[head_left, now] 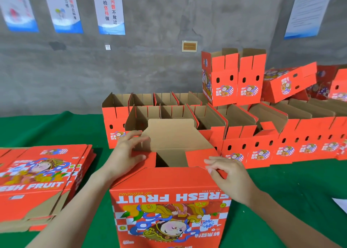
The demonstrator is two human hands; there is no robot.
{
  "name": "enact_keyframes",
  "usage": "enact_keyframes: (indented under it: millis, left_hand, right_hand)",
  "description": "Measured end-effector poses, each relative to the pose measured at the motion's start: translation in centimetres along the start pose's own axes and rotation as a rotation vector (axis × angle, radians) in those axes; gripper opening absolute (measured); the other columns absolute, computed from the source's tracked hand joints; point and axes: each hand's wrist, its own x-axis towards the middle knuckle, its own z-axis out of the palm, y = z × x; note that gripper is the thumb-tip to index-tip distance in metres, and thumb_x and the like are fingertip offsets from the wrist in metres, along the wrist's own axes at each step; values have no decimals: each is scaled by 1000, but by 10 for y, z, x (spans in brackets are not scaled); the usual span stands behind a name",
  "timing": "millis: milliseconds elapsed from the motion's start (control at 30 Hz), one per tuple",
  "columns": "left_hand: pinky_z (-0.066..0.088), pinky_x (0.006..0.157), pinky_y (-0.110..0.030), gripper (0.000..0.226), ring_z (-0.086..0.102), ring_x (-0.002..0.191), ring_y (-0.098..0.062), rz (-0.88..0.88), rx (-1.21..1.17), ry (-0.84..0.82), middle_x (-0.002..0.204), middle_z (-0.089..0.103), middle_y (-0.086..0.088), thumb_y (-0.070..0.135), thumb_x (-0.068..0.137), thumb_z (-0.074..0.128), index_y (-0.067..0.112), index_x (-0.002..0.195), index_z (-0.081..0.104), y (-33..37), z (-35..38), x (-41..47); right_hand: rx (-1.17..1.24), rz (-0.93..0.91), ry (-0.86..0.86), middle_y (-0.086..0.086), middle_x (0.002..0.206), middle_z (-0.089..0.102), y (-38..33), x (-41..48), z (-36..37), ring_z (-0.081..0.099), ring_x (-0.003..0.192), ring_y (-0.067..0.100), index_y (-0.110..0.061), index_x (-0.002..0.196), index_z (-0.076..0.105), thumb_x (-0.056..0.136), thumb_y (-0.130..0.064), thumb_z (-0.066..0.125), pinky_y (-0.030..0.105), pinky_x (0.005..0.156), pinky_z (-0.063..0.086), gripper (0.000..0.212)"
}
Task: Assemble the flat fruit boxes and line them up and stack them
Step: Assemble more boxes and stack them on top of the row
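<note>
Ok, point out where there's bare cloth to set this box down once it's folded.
The widest bare cloth is right of the held box, between the front row of boxes and the white sheet. There is more in the far-left corner, behind the flat stack. The whole back right is crowded with rows and stacked boxes.

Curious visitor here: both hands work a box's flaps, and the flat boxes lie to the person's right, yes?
No: the head view shows the flat boxes on the person's left. The left hand and right hand do work the box's flaps.
</note>
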Motion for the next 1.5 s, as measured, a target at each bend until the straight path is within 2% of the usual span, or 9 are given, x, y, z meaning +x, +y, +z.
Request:
enact_keyframes:
  millis: [100, 167, 333, 433, 567, 667, 733, 933, 1500]
  left_hand:
    - [44, 81, -14, 48, 56, 89, 1, -15, -76, 86, 92, 60, 6, -9, 69, 74, 29, 85, 50, 4, 0, -5]
    - [44, 70, -14, 47, 59, 76, -5, -61, -96, 65, 78, 61, 5, -13, 70, 68, 26, 77, 44, 7, -1, -7]
    - [39, 76, -19, 40, 56, 79, -11, -84, -125, -43, 79, 58, 2, -14, 79, 55, 24, 66, 59, 13, -6, -8]
    - [39, 80, -26, 18, 51, 88, -13, -116, -51, -170, 91, 53, 0, 23, 83, 72, 19, 72, 58, 13, -4, -4]
    - [40, 69, -17, 39, 53, 83, -4, -261, 12, -353, 98, 55, 8, 43, 73, 78, 24, 92, 51, 13, -4, 2]
    - [42, 83, -18, 64, 56, 97, -9, -340, 22, -421, 113, 56, 6, 46, 72, 78, 30, 124, 45, 14, -6, 7]
    - [37, 94, -19, 77, 51, 107, -10, -356, 49, -450, 124, 52, 5, 46, 74, 77, 28, 138, 40, 16, -5, 10]
    - [42, 96, -25, 59, 54, 106, -12, -335, 114, -479, 117, 57, 6, 46, 73, 78, 28, 122, 52, 17, -1, 14]
    - [42, 96, -38, 72, 46, 113, -26, -321, 424, -374, 121, 53, -3, 56, 67, 75, 22, 124, 46, 24, 12, 4]
  right_hand:
    - [-66, -72, 122, 2, 84, 74, -2, -2, 4, 68, 85, 12, -3, 60, 68, 71, 13, 71, 22, 84, 50, 19]
    - [-75, -112, 165, 3, 75, 70, -2, -3, 4, 67, 74, 16, -1, 55, 63, 70, 12, 68, 21, 76, 50, 20]
    - [-5, -111, 102, 2, 70, 64, -4, -3, 1, 59, 72, 9, -1, 54, 58, 69, 16, 68, 21, 71, 47, 25]
    - [114, -7, -15, 1, 68, 64, 0, 8, -10, 62, 74, 13, 0, 54, 60, 79, 6, 67, 27, 69, 47, 26]
    - [91, 149, -75, -1, 86, 67, 0, 35, -19, 60, 87, 18, -8, 79, 69, 86, -12, 68, 33, 83, 44, 8]
    - [74, 295, -358, -16, 126, 50, -1, 58, -16, 42, 115, 2, -27, 126, 55, 89, -30, 64, 23, 96, 32, 38]
    - [80, 370, -519, -12, 137, 46, 0, 67, -10, 42, 121, 5, -29, 135, 47, 88, -32, 65, 21, 97, 33, 50]
    - [-36, 373, -533, -4, 139, 43, 1, 66, 4, 39, 128, 16, -29, 133, 45, 82, -30, 71, 35, 106, 35, 57]
    - [-349, 271, -464, -5, 141, 39, -11, 49, 17, 31, 130, 21, -34, 137, 29, 86, -40, 61, 41, 96, 41, 61]
